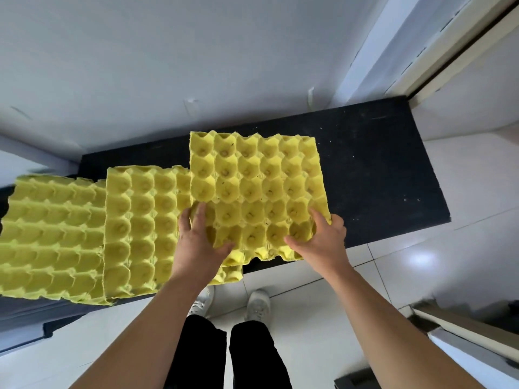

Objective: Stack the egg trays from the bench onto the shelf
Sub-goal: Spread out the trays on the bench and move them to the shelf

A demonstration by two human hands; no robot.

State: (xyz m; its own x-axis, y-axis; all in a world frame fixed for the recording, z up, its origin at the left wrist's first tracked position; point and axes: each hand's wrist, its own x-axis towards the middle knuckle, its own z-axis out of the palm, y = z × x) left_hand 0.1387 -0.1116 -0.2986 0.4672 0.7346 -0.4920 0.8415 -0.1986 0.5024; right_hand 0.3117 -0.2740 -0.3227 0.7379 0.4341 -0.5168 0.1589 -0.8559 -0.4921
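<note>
From the right egg tray (252,178), the black bench (379,169) lies bare toward 3 o'clock, giving a hand room as far as its right end. At 9 o'clock the middle egg tray (143,220), overlapped by the right one, and the left egg tray (50,234) beyond it fill the bench. At 12 o'clock the white wall (196,51) closes off the far side.

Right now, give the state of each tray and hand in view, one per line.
Left tray: cups up on bench, untouched.
Middle tray: cups up, overlapping left tray.
Right tray: overlapping middle tray, near edge held.
Left hand: grips right tray.
Right hand: grips right tray.
</note>
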